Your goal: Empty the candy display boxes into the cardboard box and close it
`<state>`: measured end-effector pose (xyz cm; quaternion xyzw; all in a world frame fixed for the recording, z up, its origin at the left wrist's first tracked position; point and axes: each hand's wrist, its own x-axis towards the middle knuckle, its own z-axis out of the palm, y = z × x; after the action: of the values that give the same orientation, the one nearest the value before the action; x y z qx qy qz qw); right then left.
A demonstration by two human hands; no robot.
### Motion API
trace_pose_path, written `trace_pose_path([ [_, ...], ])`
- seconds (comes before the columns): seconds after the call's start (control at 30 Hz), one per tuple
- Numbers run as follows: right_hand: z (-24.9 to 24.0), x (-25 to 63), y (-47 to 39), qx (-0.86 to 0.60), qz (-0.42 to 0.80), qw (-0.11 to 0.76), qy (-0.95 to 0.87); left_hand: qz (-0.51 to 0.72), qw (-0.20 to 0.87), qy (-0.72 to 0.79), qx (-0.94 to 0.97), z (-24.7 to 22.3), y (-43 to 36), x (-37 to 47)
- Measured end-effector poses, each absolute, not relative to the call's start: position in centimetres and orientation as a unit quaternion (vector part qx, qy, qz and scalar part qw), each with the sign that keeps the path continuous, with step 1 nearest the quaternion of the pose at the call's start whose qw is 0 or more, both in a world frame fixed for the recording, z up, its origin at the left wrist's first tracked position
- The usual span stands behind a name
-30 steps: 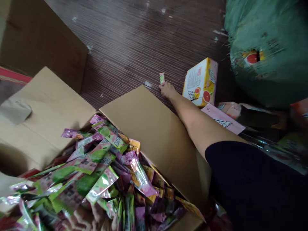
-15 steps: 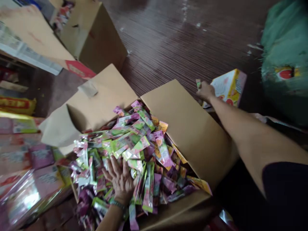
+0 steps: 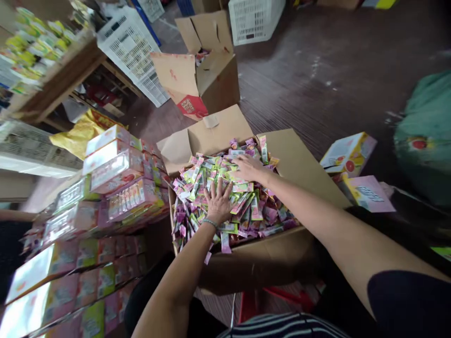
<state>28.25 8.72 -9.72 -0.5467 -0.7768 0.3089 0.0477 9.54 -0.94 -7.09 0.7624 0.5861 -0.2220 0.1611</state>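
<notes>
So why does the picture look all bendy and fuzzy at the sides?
Head view: the wide lens bends the edges; the green bag and stacked boxes smear with blur, while the hands and sachets mid-frame stay fairly sharp; soft, even light, no harsh glare.

Small pink, green and yellow sachets point(image 3: 225, 197) are lying heaped in an open cardboard box point(image 3: 268, 258) on the floor, piled above its rim, jumbled at all angles, some spilling over the near edge.
</notes>
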Motion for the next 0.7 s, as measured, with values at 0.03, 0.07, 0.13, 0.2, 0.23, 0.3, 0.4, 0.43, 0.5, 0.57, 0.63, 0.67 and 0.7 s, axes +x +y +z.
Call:
trace_pose_path([
  [0.03, -10.1, 28.2, 7.1, -0.572, 0.303, 0.047, -0.76, -0.219, 0.179, 0.573, 0.769, -6.1, -1.2, 9.5],
  [0.07, -10.4, 28.3, 5.6, -0.594, 0.298, 0.051, -0.746, -0.216, 0.198, 0.56, 0.775, -5.1, -1.6, 9.3],
  [0.13, -10.6, 28.5, 2.9, -0.62, 0.291, 0.065, -0.726, -0.211, 0.23, 0.54, 0.782, -3.2, -2.9, 8.9],
  [0.2, -10.5, 28.3, 0.6, -0.634, 0.287, 0.074, -0.714, -0.191, 0.239, 0.546, 0.78, -1.7, -4.7, 8.1],
  [0.23, -10.5, 28.1, -0.3, -0.64, 0.282, 0.078, -0.711, -0.171, 0.23, 0.566, 0.773, -1.2, -5.7, 7.6],
  [0.3, -10.7, 27.5, -1.9, -0.65, 0.269, 0.084, -0.706, -0.12, 0.19, 0.645, 0.731, -0.7, -7.7, 6.4],
  [0.4, -11.5, 26.9, -3.6, -0.662, 0.258, 0.087, -0.699, -0.072, 0.166, 0.781, 0.598, -1.6, -9.7, 4.6],
  [0.43, -12.0, 26.8, -4.0, -0.665, 0.256, 0.085, -0.696, -0.072, 0.185, 0.805, 0.559, -2.3, -10.0, 4.2],
  [0.5, -13.3, 26.7, -4.4, -0.67, 0.249, 0.079, -0.695, -0.073, 0.235, 0.824, 0.51, -4.1, -10.2, 3.7],
  [0.57, -14.6, 26.8, -4.3, -0.674, 0.235, 0.079, -0.695, -0.053, 0.253, 0.83, 0.495, -6.0, -10.1, 3.7],
  [0.63, -15.8, 26.8, -3.7, -0.674, 0.224, 0.084, -0.699, -0.024, 0.237, 0.837, 0.492, -7.7, -10.0, 3.9],
  [0.67, -16.2, 26.8, -3.4, -0.673, 0.221, 0.086, -0.7, -0.018, 0.23, 0.839, 0.493, -8.4, -9.9, 4.0],
  [0.7, -16.5, 26.8, -3.0, -0.673, 0.219, 0.087, -0.701, -0.02, 0.229, 0.837, 0.496, -8.9, -9.8, 4.1],
])
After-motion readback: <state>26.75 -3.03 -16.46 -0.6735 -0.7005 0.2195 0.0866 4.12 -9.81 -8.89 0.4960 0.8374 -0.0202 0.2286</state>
